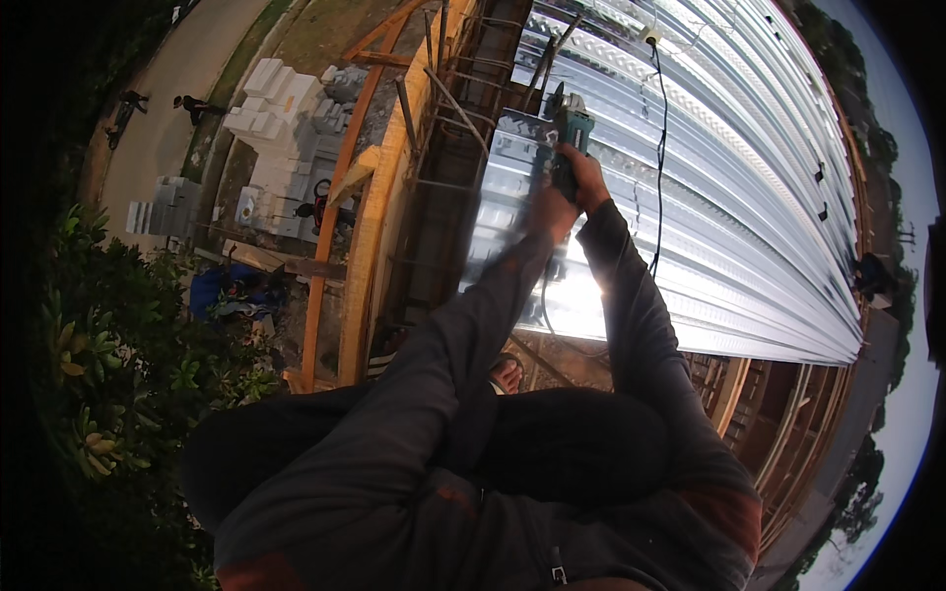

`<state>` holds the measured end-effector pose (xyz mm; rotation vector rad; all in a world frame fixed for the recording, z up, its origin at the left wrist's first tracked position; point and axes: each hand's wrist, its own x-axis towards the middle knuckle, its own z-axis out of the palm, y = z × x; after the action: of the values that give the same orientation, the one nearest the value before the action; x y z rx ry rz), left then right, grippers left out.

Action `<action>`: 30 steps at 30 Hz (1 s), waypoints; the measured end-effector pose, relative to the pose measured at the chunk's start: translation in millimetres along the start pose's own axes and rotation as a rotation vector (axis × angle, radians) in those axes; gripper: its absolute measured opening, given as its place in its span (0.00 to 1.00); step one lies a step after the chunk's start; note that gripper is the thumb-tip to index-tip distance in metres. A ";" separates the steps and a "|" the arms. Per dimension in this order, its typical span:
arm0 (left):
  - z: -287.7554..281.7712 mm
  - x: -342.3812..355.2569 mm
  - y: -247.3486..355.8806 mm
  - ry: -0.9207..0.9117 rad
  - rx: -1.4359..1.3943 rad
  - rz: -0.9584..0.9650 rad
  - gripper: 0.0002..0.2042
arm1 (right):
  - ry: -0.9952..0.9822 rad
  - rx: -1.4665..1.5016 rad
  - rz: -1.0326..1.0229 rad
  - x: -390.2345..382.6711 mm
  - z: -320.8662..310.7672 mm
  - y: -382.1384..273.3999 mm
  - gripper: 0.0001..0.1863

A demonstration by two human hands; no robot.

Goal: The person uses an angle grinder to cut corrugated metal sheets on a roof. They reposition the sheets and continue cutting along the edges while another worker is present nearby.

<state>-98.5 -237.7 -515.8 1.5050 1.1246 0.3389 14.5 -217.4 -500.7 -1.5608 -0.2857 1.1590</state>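
Observation:
A teal and black angle grinder [574, 126] is held out in front of me over ribbed metal decking sheets [616, 172], close to their left edge. My right hand [589, 179] is closed round the grinder's body from the right side. Just below it, my left hand [555, 213] is closed at the tool's rear end, slightly blurred. The grinder's head points away from me; its disc cannot be made out. A power cord [548, 300] loops down from the tool's rear over the bright sheet.
Left of the decking runs a formwork trough with steel rebar [448, 187], edged by a timber board [379, 227]. A black cable [659, 148] lies across the sheets. Far below are stacked pale blocks [281, 108] and people on a road. Open timber framing [731, 394] shows at the lower right.

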 end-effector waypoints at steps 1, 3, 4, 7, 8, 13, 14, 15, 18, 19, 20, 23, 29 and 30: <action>-0.8 -3.5 3.7 0.030 0.019 -0.014 0.30 | -0.006 0.007 -0.001 -1.0 -1.5 1.5 0.18; -2.0 -11.2 11.9 0.089 0.058 -0.041 0.29 | -0.013 0.004 -0.011 -2.2 -4.4 2.3 0.18; -5.3 -17.3 16.9 0.049 0.036 -0.056 0.29 | -0.008 -0.004 -0.013 -3.6 -7.0 4.3 0.18; -14.0 -31.0 22.6 0.004 -0.006 -0.003 0.26 | -0.027 -0.018 0.003 -14.2 -10.5 3.1 0.17; -13.8 -35.2 19.7 0.040 -0.003 0.080 0.25 | -0.044 -0.021 0.010 -19.1 -8.3 -0.9 0.17; -38.9 -56.9 24.7 0.072 0.252 0.131 0.23 | -0.089 0.315 -0.054 -59.0 2.9 -9.1 0.23; -52.7 -57.5 29.9 0.067 0.341 0.156 0.26 | -0.118 0.418 -0.045 -62.0 6.2 -11.9 0.24; -64.3 -59.3 34.9 0.037 0.461 0.173 0.25 | -0.119 0.397 -0.084 -58.4 6.3 -5.0 0.23; -111.8 -64.4 30.3 0.039 0.807 0.375 0.17 | -0.164 0.738 -0.028 -54.9 36.1 19.4 0.18; -124.9 -57.2 28.8 0.060 0.913 0.396 0.18 | -0.154 0.821 -0.045 -56.3 53.3 20.2 0.17; -140.6 -55.5 27.7 0.072 0.995 0.407 0.17 | -0.138 0.907 -0.050 -64.3 72.3 27.7 0.16; -181.2 -57.2 20.8 0.080 1.176 0.460 0.12 | -0.171 1.086 -0.032 -66.7 117.1 47.0 0.15; -228.3 -44.8 3.5 0.158 1.291 0.542 0.08 | -0.129 1.279 0.022 -64.6 174.9 56.7 0.14; -231.5 -41.8 1.7 0.156 1.288 0.540 0.08 | -0.126 1.309 0.024 -62.6 179.2 56.0 0.14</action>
<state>-290.2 -130.4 -431.8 2.9798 1.0568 0.0493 -177.9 -171.2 -498.8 -0.3357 0.3771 1.0762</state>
